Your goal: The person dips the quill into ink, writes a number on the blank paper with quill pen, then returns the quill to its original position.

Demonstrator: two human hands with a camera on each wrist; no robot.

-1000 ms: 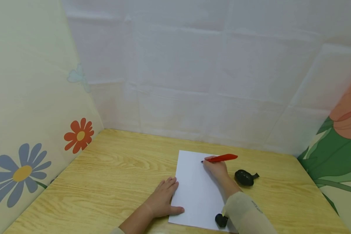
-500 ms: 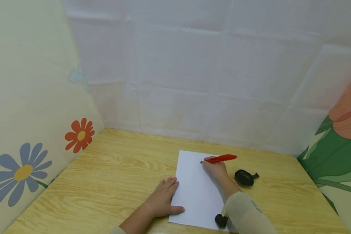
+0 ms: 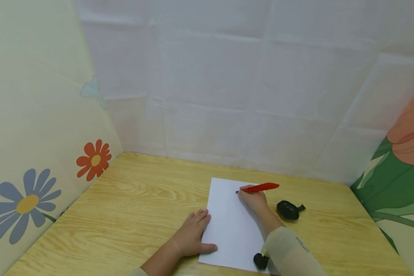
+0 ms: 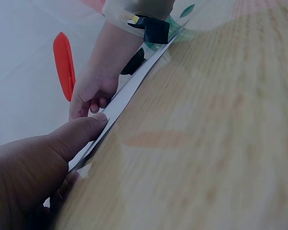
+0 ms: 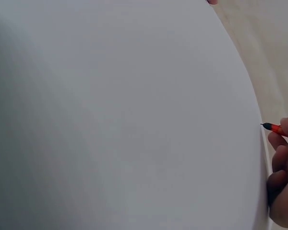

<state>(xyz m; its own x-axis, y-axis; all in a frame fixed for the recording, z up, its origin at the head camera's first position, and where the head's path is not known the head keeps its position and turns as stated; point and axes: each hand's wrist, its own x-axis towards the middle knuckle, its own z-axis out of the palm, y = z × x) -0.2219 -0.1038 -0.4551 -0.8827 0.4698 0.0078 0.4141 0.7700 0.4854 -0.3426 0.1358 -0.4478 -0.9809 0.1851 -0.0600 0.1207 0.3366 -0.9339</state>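
Observation:
A sheet of white paper lies on the wooden table. My left hand is spread flat along its left side, thumb on the sheet and the other fingers at the edge. Over the upper part of the sheet, my right hand pinches a red pen with a broad feather-shaped end. The pen's dark tip points left, close over the paper. In the right wrist view the pen's black tip sticks out from the fingertips. The left wrist view shows the red feather-shaped end rising above the right hand.
A shiny black oval object with a short tail lies on the table, right of the paper. Another small black thing sits by the right cuff. Flowered cloth stands at both sides, a pale cloth behind.
The red pen and the right hand have shifted very slightly left and down over the paper. The left hand stays in place.

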